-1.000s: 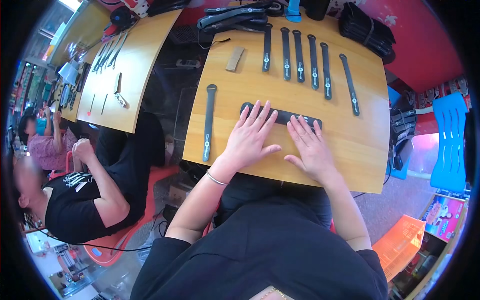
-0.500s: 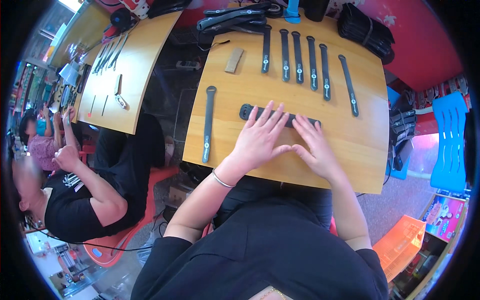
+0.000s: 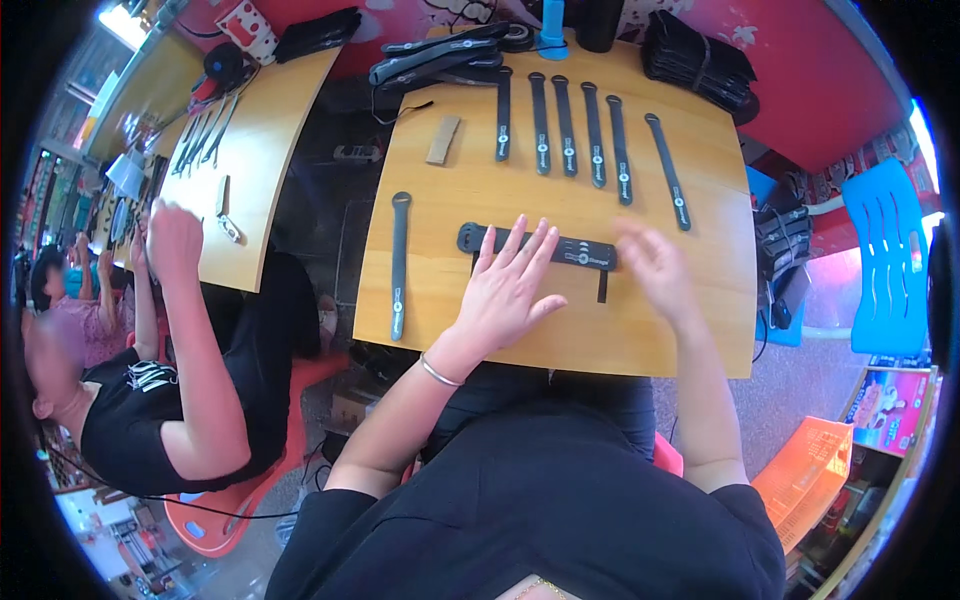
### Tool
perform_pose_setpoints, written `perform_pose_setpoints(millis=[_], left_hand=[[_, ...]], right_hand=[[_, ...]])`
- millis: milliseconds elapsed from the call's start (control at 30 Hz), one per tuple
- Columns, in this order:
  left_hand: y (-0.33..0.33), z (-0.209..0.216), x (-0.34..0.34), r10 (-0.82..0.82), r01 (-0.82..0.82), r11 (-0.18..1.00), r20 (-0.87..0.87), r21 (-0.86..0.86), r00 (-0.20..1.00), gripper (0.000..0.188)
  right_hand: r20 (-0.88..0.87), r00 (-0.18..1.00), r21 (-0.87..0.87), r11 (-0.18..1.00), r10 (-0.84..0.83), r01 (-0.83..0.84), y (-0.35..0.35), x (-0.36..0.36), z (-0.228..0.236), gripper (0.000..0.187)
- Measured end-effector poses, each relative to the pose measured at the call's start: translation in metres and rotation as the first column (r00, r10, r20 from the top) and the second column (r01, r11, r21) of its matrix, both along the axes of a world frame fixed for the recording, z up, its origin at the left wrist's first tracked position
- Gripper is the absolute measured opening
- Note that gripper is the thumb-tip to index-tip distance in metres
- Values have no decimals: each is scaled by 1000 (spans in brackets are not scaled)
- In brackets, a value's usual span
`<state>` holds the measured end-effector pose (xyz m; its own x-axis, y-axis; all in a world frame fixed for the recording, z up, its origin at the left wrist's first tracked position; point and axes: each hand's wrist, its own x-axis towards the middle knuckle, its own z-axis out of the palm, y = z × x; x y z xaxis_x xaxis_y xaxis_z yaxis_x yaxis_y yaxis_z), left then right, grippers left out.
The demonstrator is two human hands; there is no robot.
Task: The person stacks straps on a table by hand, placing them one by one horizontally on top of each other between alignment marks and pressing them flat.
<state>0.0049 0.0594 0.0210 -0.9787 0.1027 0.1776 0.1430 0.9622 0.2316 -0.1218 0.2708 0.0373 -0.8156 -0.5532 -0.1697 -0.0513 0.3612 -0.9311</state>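
A wide dark grey strap [image 3: 588,254] with white print and a slotted round end lies crosswise on the wooden table before me. My left hand [image 3: 508,290] rests flat across its middle, fingers spread. From under its right part a narrow dark strip [image 3: 603,288] sticks out toward me. Just past the strap's right end is my right hand [image 3: 660,268], raised a little and blurred, its fingers loosely bent with nothing seen in them. A single long strap with a ring end [image 3: 399,265] lies to the left. Several similar straps [image 3: 567,125] lie in a row farther back.
A small brown cardboard piece [image 3: 443,140] lies at the back left of the table [image 3: 470,330]. Behind it are a heap of dark straps [image 3: 440,58], a blue stand [image 3: 552,35] and a banded black bundle [image 3: 697,65]. A co-worker [image 3: 170,410] sits at another table on the left.
My right hand has lifted off the strap and moved right, uncovering its printed end and the narrow strip below. My left hand stays on the strap. The co-worker's arm has risen.
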Motion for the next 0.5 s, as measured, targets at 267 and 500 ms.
perform_pose_setpoints(millis=[267, 500], left_hand=[[12, -2, 38, -115, 128, 923, -57, 362, 992, 81], [22, 3, 67, -91, 135, 715, -100, 686, 991, 70]], right_hand=[[-762, 637, 337, 769, -116, 543, 33, -94, -35, 40], [-582, 787, 447, 727, -206, 521, 53, -99, -28, 41]])
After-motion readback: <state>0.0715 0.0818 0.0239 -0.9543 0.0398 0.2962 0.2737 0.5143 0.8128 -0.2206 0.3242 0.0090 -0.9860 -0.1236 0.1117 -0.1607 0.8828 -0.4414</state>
